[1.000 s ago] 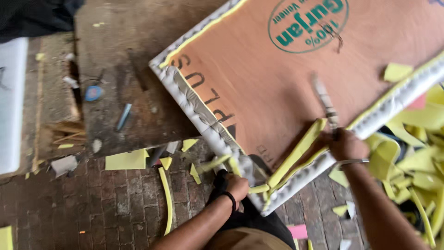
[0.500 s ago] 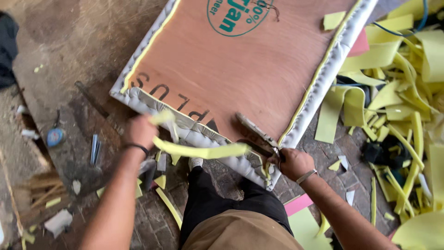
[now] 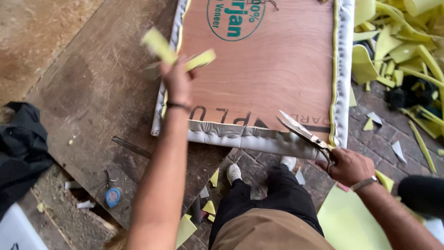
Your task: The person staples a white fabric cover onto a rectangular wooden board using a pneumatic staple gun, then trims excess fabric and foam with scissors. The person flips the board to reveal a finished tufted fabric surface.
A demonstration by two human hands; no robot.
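Left hand [image 3: 177, 82]: raised over the panel's left edge, fingers closed on a strip of yellow foam [image 3: 178, 53] (blurred, so its exact length is hard to read).
Right hand [image 3: 349, 166]: at the panel's near right corner, fingers wrapped through the handles of the scissors [image 3: 303, 133].
Scissors: blades slightly parted, tips pointing up and left over the grey padded border, resting on or just above it; I cannot tell which.
Panel [image 3: 273, 69]: a plywood board lying back side up, with grey tufted fabric [image 3: 240, 134] wrapped around its near and side edges and a thin yellow foam line showing along the right edge.
Support: a dark wooden board [image 3: 97, 102] on the brick floor [image 3: 370, 143] under the panel's left part.
Nearby: a heap of yellow foam offcuts [image 3: 397, 41] to the right, a flat foam sheet [image 3: 347, 220] by the right forearm, a black cloth [image 3: 23, 148] at far left, a small blue round object [image 3: 113, 196] near the board's edge.
Doing it well: judging by the pose, trimming goes cleanest with the blades kept flush to the board edge, clear of the grey fabric, and the freed strip held taut, away from the cut.
Feet: white shoes [image 3: 233, 172] just below the near edge.
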